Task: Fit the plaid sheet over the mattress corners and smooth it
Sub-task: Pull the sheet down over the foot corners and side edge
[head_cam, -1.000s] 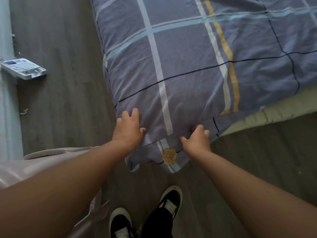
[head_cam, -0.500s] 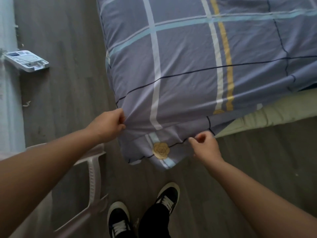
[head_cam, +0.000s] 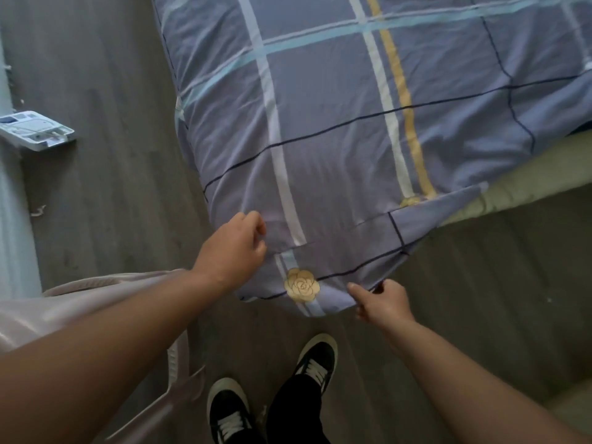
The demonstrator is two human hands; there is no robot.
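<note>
At the mattress [head_cam: 512, 193] corner, plaid sheet [head_cam: 336, 139] draped, left hand [head_cam: 232, 248] pinching its side, right hand [head_cam: 382, 302] pinching its hem

The one head-worn camera looked steeply down and slightly forward from above the near corner of the mattress [head_cam: 528, 174], close over it. Its wide lens caught the shoes [head_cam: 315, 360] at the near edge, floor [head_cam: 105, 91] left and right, and the plaid sheet [head_cam: 320, 107] running off the far edge.
</note>
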